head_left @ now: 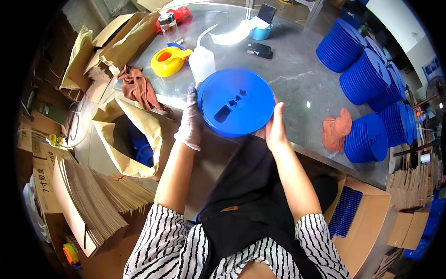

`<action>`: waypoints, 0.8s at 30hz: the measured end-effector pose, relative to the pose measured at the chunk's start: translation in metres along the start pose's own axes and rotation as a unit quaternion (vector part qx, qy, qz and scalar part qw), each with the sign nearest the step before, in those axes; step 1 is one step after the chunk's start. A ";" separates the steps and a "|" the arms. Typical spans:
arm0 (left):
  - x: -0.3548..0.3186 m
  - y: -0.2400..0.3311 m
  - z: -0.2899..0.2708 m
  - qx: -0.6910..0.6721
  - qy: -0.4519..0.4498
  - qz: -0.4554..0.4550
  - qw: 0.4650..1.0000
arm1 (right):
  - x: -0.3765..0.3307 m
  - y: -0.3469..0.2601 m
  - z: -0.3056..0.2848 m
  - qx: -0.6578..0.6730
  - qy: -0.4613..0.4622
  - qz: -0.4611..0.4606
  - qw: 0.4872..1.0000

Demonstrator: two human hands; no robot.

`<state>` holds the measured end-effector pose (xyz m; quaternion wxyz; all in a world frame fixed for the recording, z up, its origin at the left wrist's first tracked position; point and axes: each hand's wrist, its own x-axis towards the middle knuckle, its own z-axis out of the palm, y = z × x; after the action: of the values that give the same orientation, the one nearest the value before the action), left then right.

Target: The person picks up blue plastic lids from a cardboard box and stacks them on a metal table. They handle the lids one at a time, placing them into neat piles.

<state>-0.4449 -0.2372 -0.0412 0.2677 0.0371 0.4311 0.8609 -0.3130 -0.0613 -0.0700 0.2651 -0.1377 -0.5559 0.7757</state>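
Note:
I hold a round blue plastic disc (236,102) with cut-out slots near its middle, flat face up, over the near edge of a grey metal table (297,69). My left hand (190,121), in a thin white glove, grips the disc's left rim. My bare right hand (276,126) holds its right rim. A white squeeze bottle (201,63) with a bent spout stands just behind the disc.
Stacks of blue discs (367,83) lean in rows at the table's right, beside an orange rag (336,129). A yellow funnel (168,60), brown rag (138,87), jar, phone and blue bowl lie farther back. An open paper-lined sack (132,139) stands left; a cardboard box (367,218) with discs sits right.

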 end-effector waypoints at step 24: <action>0.049 -0.046 0.034 0.037 -0.039 -0.011 0.999 | 0.003 -0.003 -0.050 -0.162 0.243 -0.212 0.933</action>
<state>-0.4570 -0.1657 -0.0632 0.2917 0.0758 0.4523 0.8394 -0.2894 -0.0196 -0.0841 0.5245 -0.2414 -0.6090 0.5438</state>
